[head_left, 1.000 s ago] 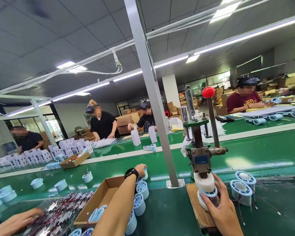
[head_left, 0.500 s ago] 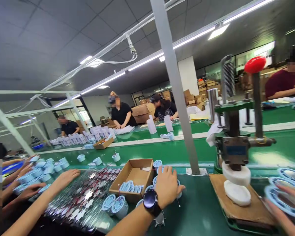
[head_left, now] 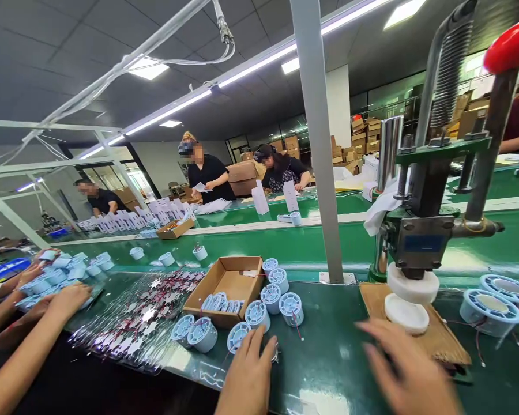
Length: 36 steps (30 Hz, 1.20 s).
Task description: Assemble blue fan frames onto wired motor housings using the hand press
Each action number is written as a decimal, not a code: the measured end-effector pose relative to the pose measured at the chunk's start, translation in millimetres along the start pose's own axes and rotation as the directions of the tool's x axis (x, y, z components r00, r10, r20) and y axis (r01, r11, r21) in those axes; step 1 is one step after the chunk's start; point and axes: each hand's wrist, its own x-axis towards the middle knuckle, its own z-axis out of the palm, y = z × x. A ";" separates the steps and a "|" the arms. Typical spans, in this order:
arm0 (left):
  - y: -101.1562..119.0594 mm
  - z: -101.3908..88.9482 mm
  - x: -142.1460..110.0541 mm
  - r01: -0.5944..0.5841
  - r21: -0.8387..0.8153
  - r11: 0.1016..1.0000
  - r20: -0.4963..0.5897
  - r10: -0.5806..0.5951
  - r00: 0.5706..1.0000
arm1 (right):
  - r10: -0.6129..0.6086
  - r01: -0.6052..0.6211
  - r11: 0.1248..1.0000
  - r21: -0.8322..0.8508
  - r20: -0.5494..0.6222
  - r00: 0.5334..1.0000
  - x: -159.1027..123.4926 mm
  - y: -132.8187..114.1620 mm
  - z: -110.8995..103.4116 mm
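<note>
My left hand (head_left: pixel 247 369) is low over the table's front edge, fingers stretched and thumb apart. Its fingertips are at a light-blue round housing (head_left: pixel 239 335), and I cannot tell whether they touch. A small silver metal piece (head_left: pixel 276 353) shows partly behind the thumb. My right hand (head_left: pixel 409 369), smeared by motion, is in front of the press with thumb and fingers apart and nothing visible between them. The hand press (head_left: pixel 424 242) has a white round pad above a white round seat (head_left: pixel 406 314). Light-blue housings with thin wires (head_left: pixel 491 311) stand to its right.
A cardboard box (head_left: pixel 225 282) holds light-blue rings, with several blue housings (head_left: pixel 291 308) around it. Star-shaped metal pieces (head_left: pixel 151 314) cover the table at left. Another person's hand (head_left: pixel 71 297) is by a heap of blue parts. A grey post (head_left: pixel 318 144) rises behind.
My right hand has let go of the blue housing at the right and moved left before the press. My left hand has drawn back from the housings toward the front edge. The view has shifted.
</note>
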 end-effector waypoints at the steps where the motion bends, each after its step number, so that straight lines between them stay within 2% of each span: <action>1: 5.3 20.5 -5.6 0.031 0.077 0.997 -0.011 -0.030 0.999 | 0.005 -0.004 1.000 -0.010 0.164 0.987 11.4 -19.2 25.8; 2: 8.8 38.7 -8.8 0.069 0.134 0.989 -0.018 -0.068 0.998 | 0.048 -0.042 0.999 -0.027 0.307 0.950 23.5 -37.6 50.5; 4: 11.5 63.8 -9.4 0.132 0.165 0.977 -0.022 -0.130 0.991 | 0.071 -0.063 0.997 -0.032 0.468 0.881 44.6 -66.1 89.0; 5: 11.5 69.8 -7.5 0.150 0.144 0.978 -0.034 -0.146 0.989 | 0.073 -0.066 0.997 -0.031 0.499 0.864 51.3 -74.3 100.4; 7: 11.6 69.9 -1.3 0.158 0.048 0.986 -0.075 -0.154 0.985 | 0.068 -0.060 0.998 -0.032 0.513 0.855 53.4 -78.2 106.6; 10: 15.8 53.2 9.2 0.105 -0.161 0.981 -0.101 -0.122 0.987 | 0.076 -0.060 0.997 -0.048 0.511 0.856 30.8 -61.3 87.1; 13: 24.5 37.2 17.9 0.066 -0.329 0.942 -0.083 -0.098 0.992 | 0.045 -0.021 0.998 -0.061 0.426 0.904 -4.9 -32.7 58.8; 16: 33.4 30.6 22.7 0.065 -0.429 0.901 -0.060 -0.100 0.993 | -0.053 0.085 0.993 -0.080 0.342 0.938 -32.9 -5.0 38.3; 19: 39.1 26.9 22.2 0.109 -0.482 0.870 -0.006 -0.128 0.992 | -0.121 0.154 0.985 -0.081 0.320 0.940 -45.7 9.2 28.4; 21: 39.9 22.6 19.4 0.148 -0.496 0.855 0.059 -0.138 0.989 | -0.078 0.105 0.992 -0.076 0.301 0.950 -48.5 8.2 26.3; 24: 35.6 15.5 14.9 0.163 -0.491 0.856 0.157 -0.098 0.983 | 0.041 -0.031 0.999 -0.044 0.261 0.965 -50.3 -2.3 27.3; 27: 29.3 14.2 14.7 0.175 -0.498 0.849 0.192 -0.089 0.977 | 0.111 -0.118 0.993 0.018 0.229 0.967 -51.8 -12.6 28.4; 31: 33.3 21.9 22.9 0.194 -0.509 0.838 0.155 -0.132 0.979 | 0.111 -0.137 0.985 0.107 0.218 0.970 -51.1 -16.3 22.7; 36: 52.1 27.4 33.7 0.136 -0.613 0.778 0.055 -0.130 0.990 | 0.147 -0.164 0.975 0.150 0.116 0.982 -34.1 -8.6 0.2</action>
